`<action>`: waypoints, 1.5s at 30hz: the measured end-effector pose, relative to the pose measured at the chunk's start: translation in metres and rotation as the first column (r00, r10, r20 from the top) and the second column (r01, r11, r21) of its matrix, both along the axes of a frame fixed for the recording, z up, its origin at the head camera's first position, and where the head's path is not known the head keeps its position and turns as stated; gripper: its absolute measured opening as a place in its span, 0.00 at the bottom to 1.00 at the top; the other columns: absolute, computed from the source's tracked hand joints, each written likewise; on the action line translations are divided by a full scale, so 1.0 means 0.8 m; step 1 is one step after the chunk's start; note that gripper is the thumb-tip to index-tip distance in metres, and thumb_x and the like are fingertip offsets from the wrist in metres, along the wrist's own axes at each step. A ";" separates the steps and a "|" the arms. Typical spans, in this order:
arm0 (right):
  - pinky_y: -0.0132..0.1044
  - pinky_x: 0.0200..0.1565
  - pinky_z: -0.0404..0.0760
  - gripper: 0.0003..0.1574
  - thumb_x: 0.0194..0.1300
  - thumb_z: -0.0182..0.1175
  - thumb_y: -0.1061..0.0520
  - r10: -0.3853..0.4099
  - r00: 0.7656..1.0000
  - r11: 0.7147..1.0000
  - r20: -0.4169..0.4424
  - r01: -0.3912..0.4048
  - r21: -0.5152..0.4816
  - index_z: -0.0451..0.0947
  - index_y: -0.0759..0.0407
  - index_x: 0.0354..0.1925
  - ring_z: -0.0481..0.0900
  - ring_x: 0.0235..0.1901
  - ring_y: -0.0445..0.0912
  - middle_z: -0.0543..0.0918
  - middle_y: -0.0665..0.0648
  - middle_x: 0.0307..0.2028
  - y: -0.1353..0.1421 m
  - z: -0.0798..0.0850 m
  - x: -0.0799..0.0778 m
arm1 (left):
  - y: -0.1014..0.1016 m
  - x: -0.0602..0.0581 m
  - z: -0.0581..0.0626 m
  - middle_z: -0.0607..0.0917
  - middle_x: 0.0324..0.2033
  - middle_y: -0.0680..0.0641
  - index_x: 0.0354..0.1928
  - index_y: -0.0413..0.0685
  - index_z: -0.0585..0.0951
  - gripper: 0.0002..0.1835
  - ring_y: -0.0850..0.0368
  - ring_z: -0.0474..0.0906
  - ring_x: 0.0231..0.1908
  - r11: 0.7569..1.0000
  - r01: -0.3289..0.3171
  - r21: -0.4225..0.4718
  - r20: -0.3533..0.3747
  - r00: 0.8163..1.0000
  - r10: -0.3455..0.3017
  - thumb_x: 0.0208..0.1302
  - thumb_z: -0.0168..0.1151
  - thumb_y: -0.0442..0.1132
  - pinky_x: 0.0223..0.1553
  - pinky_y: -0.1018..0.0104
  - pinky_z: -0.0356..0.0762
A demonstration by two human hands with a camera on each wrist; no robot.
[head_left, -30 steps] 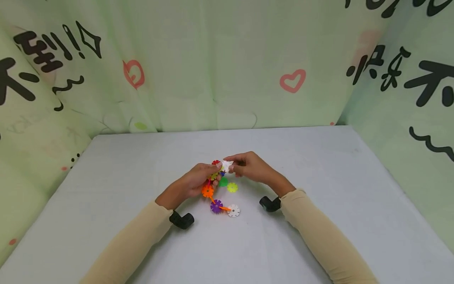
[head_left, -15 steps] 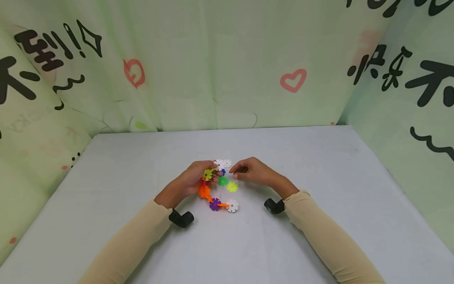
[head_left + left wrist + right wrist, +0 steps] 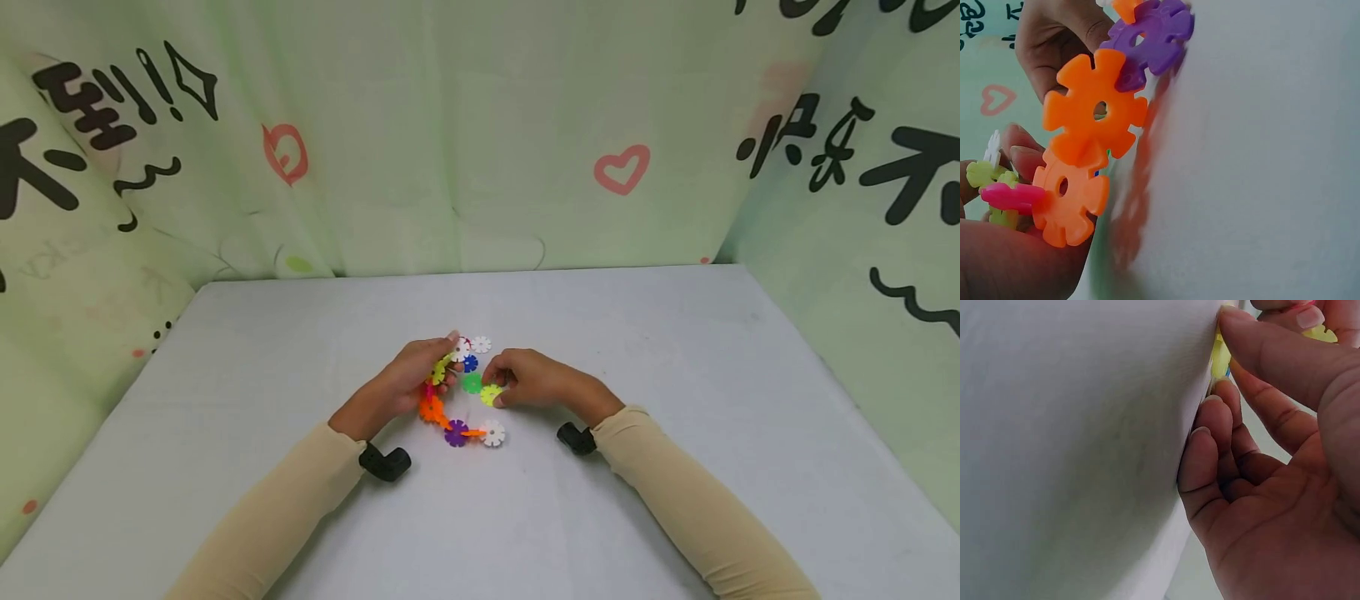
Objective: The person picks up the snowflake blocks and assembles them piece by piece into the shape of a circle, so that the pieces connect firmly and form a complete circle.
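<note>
My left hand (image 3: 408, 375) grips a chain of notched plastic snowflake discs near its upper end, thumb over a white disc (image 3: 460, 351). Below the fingers the chain runs through a yellow-green disc (image 3: 437, 372), a pink disc (image 3: 1007, 196), orange discs (image 3: 1094, 115) and a purple disc (image 3: 456, 433). It finishes in a white disc (image 3: 493, 434) at the near side. Low over the table, my right hand (image 3: 538, 379) pinches a bright yellow disc (image 3: 490, 395) between thumb and index finger. Its other fingertips rest along the tabletop in the right wrist view.
Between the hands are a green disc (image 3: 472, 383) and a blue disc (image 3: 470, 363). Another white disc (image 3: 482, 344) shows just beyond them. The white table (image 3: 637, 517) ends at a pale green curtain (image 3: 450, 167) behind and at both sides.
My right hand released a white disc at the chain's upper end, drew back, then came down and toward me onto the yellow disc. My left hand shifted slightly left with the chain.
</note>
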State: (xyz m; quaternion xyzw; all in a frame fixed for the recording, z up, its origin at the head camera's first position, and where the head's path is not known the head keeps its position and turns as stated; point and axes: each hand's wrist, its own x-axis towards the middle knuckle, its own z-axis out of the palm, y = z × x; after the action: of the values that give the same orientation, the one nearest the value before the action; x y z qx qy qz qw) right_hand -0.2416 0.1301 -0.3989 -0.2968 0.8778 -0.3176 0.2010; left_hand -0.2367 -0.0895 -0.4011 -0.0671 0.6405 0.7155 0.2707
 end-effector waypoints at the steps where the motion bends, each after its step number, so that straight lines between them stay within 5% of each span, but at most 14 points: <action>1: 0.35 0.42 0.74 0.16 0.57 0.70 0.63 -0.003 1.000 1.000 0.003 0.003 0.005 0.79 0.60 0.45 0.72 0.37 0.46 0.77 0.52 0.37 0.000 0.000 0.000 | 0.000 0.000 -0.001 0.79 0.35 0.46 0.67 0.45 0.67 0.27 0.58 0.72 0.24 1.000 -0.005 -0.007 -0.003 1.000 0.005 0.74 0.50 0.52 0.27 0.73 0.74; 7: 0.36 0.39 0.73 0.16 0.58 0.70 0.64 -0.025 1.000 1.000 0.018 0.025 -0.010 0.75 0.60 0.43 0.72 0.35 0.45 0.76 0.52 0.34 -0.001 0.002 -0.001 | 0.001 -0.001 -0.005 0.81 0.40 0.42 0.67 0.46 0.67 0.21 0.59 0.72 0.23 0.999 -0.052 -0.010 0.006 0.999 0.052 0.77 0.46 0.43 0.25 0.74 0.75; 15: 0.36 0.38 0.74 0.08 0.65 0.63 0.65 -0.021 1.000 1.000 -0.014 0.021 -0.005 0.80 0.58 0.43 0.72 0.33 0.45 0.78 0.51 0.31 0.000 0.007 -0.012 | 0.003 -0.003 -0.006 0.82 0.39 0.43 0.66 0.49 0.68 0.19 0.57 0.73 0.24 0.998 -0.032 -0.057 -0.017 0.999 0.032 0.79 0.41 0.42 0.25 0.72 0.74; 21: 0.36 0.41 0.77 0.05 0.65 0.62 0.64 -0.096 0.994 0.992 -0.047 0.092 -0.082 0.80 0.61 0.41 0.77 0.36 0.44 0.83 0.51 0.35 0.000 0.009 -0.019 | 0.004 -0.003 -0.007 0.83 0.36 0.45 0.65 0.44 0.69 0.19 0.58 0.74 0.23 0.995 -0.013 -0.098 -0.029 1.000 0.010 0.79 0.41 0.41 0.24 0.71 0.75; 38: 0.38 0.35 0.79 0.05 0.65 0.62 0.65 -0.248 0.969 0.920 0.005 0.237 -0.314 0.78 0.64 0.41 0.80 0.29 0.47 0.84 0.60 0.35 -0.008 0.008 -0.018 | 0.014 0.000 -0.007 0.79 0.29 0.46 0.58 0.33 0.69 0.17 0.59 0.70 0.18 1.000 0.023 -0.013 -0.057 0.998 -0.024 0.77 0.45 0.39 0.22 0.74 0.72; 45: 0.36 0.35 0.78 0.05 0.65 0.63 0.63 -0.242 0.970 0.927 0.015 0.235 -0.293 0.80 0.64 0.40 0.80 0.30 0.47 0.84 0.58 0.34 -0.011 0.006 -0.018 | 0.013 0.000 -0.008 0.80 0.27 0.47 0.56 0.33 0.71 0.16 0.59 0.70 0.18 1.000 0.030 -0.004 -0.049 0.998 -0.030 0.77 0.45 0.40 0.21 0.74 0.72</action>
State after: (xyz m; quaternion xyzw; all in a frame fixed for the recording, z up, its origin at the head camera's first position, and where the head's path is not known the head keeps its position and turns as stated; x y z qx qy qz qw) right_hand -0.2556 0.1212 -0.3939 -0.2177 0.8527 -0.4629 0.1056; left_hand -0.2365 -0.0793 -0.4075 -0.0402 0.6489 0.7119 0.2654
